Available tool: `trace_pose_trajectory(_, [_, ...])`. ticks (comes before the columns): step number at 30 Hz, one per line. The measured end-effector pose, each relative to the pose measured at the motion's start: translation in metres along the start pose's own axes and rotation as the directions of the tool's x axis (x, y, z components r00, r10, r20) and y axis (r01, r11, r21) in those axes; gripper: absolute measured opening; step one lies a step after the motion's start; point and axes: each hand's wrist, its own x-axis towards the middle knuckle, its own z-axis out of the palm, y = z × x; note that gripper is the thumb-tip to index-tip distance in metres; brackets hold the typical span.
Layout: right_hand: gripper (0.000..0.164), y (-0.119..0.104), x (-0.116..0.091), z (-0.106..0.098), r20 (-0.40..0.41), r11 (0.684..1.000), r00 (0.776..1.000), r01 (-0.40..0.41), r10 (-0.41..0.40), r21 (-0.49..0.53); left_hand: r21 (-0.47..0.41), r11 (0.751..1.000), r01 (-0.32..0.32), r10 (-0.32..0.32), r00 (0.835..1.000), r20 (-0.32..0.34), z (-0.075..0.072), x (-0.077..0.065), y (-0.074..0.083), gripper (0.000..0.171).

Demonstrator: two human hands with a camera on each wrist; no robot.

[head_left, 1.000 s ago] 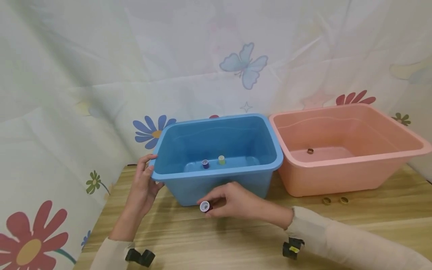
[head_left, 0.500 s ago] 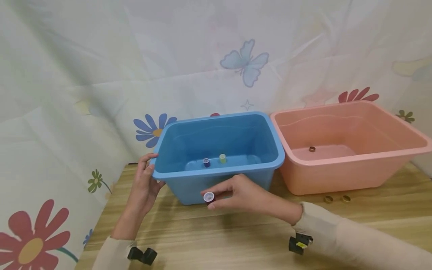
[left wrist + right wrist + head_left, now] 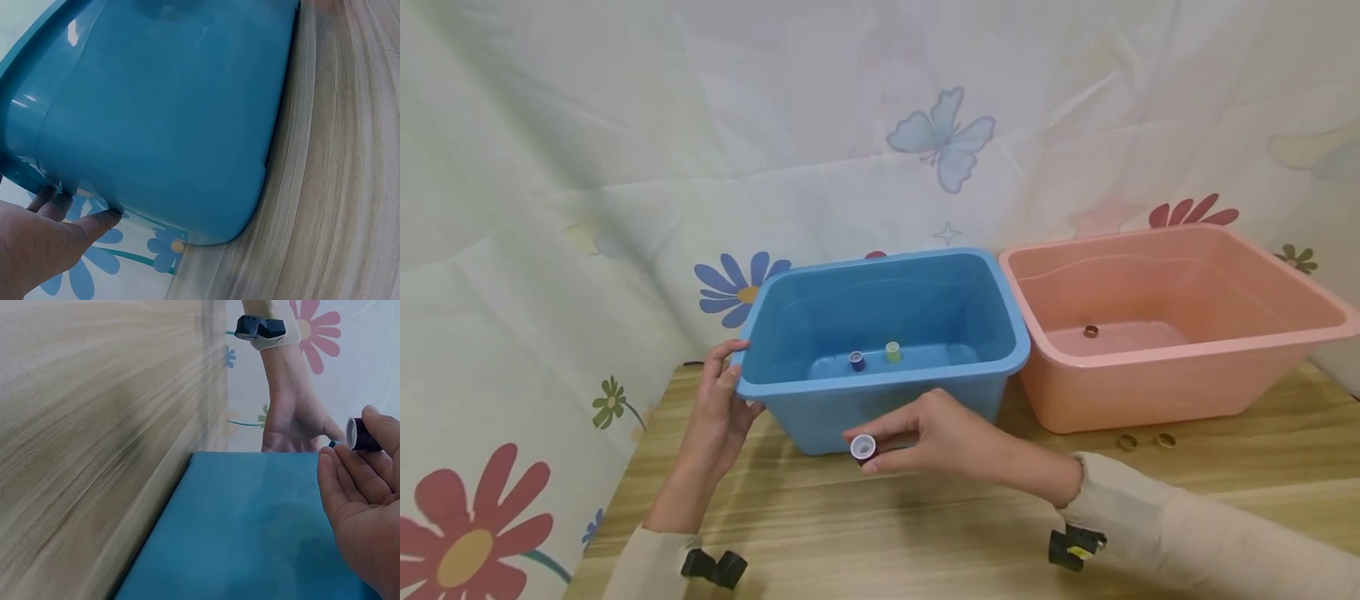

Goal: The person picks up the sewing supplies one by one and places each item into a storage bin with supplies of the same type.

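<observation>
In the head view my right hand (image 3: 943, 437) pinches a small dark purple cap (image 3: 863, 448) between thumb and fingers, in front of the blue tub (image 3: 887, 417). The cap's round white inside faces the camera; in the right wrist view its dark side (image 3: 367, 435) shows. At the tub's left front corner, my left hand (image 3: 722, 421) grips the rim. The left wrist view has that hand's fingertips (image 3: 107, 217) against the tub's edge. On the tub floor stand a dark blue-purple cap (image 3: 857, 361) and a yellow-green cap (image 3: 892, 352), a little apart.
A pink tub (image 3: 1150, 392) stands against the blue one on the right, with a brass-coloured ring (image 3: 1091, 332) inside. Two similar rings, a left one (image 3: 1127, 442) and a right one (image 3: 1165, 441), lie before it on the wooden table (image 3: 820, 533). A flowered curtain (image 3: 812, 208) hangs behind.
My right hand has risen slightly and shifted a little right with the purple cap, whose white opening has tilted. My left hand keeps its place on the rim.
</observation>
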Motion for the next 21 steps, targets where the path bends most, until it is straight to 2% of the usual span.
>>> trace_pose_trajectory(5, [0.037,-0.009,-0.006,0.0,0.013,0.998,1.0,0.018,-0.017,-0.055,-0.005,1.0,-0.004,0.004,1.0,0.006,-0.001,0.0,0.001,0.029])
trace_pose_trajectory(12, [0.039,-0.018,-0.022,-0.011,0.032,0.977,0.999,0.021,-0.014,-0.214,-0.019,1.0,0.006,-0.006,1.0,-0.008,0.001,0.001,-0.003,0.028])
trace_pose_trajectory(18, [0.041,-0.024,-0.03,-0.019,0.08,0.967,0.996,0.047,-0.028,-0.252,-0.016,1.0,0.007,-0.007,1.0,-0.008,0.0,0.0,0.0,0.028])
trace_pose_trajectory(21, [0.039,-0.028,-0.033,-0.022,0.111,0.958,0.992,0.087,-0.059,-0.273,-0.008,1.0,0.009,-0.009,1.0,-0.006,-0.002,0.0,0.001,0.028])
